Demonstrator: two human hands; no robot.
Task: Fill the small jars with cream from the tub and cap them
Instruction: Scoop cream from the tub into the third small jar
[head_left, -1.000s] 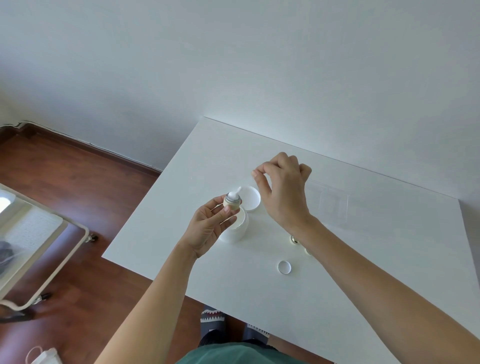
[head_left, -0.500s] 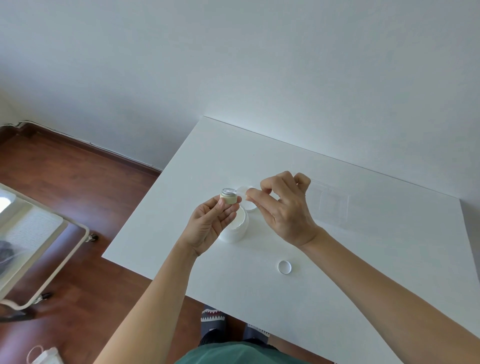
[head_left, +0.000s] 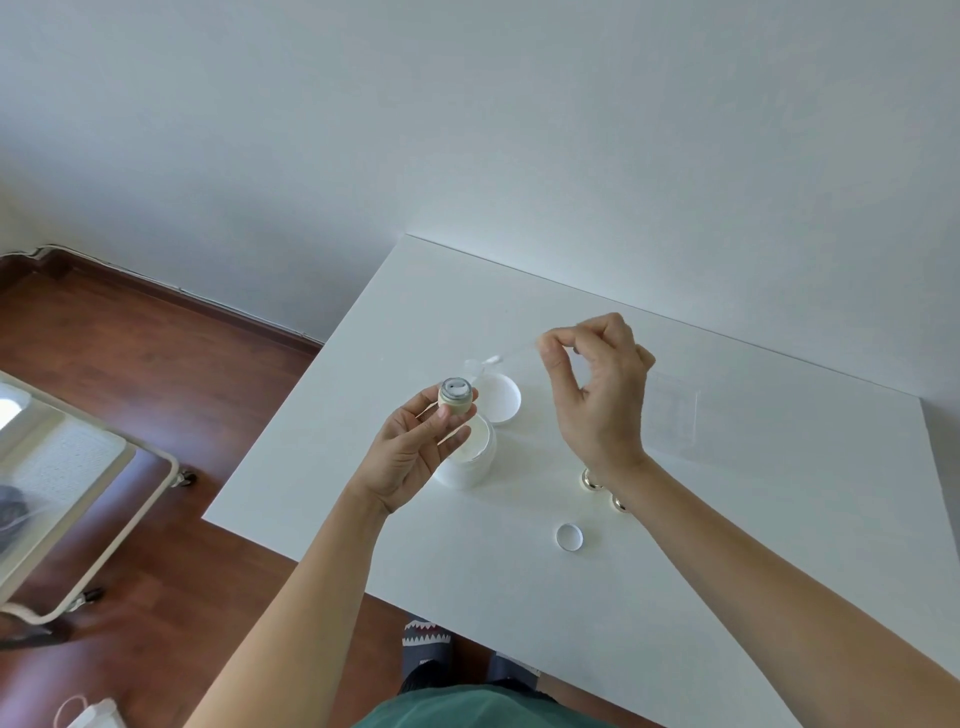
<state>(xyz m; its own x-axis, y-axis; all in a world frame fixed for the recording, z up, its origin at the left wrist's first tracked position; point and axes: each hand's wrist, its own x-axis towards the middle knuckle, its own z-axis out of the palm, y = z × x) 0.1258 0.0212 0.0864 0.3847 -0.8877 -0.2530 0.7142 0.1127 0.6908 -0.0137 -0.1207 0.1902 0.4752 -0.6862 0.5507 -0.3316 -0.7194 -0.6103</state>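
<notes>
The left hand sits near the middle of the frame; its thumb and fingertips are curled round a small jar and hold it up in the air, above the tub; the jar's mouth faces up and a bit of white cream shows inside, but how full it is cannot be told.

The tub stands on the white table; the left hand covers most of its left side, so only part of its rim and wall shows; the cream inside is pale and hard to see against the white.

Just up and right of the tub lies its round white lid, flat on the table.

The right hand is right of the middle; its thumb and first finger pinch a thin clear stick, and the other fingers are curled; the stick is see-through and faint, with a small white blob at its far tip, left of the hand, above the lid.

Lower right of the tub a small white cap lies alone; two shiny gold things peek out beside the right wrist; the arm hides most of them, so what they are cannot be told.

A clear flat sheet or bag lies right of the hand, very hard to make out.
</notes>
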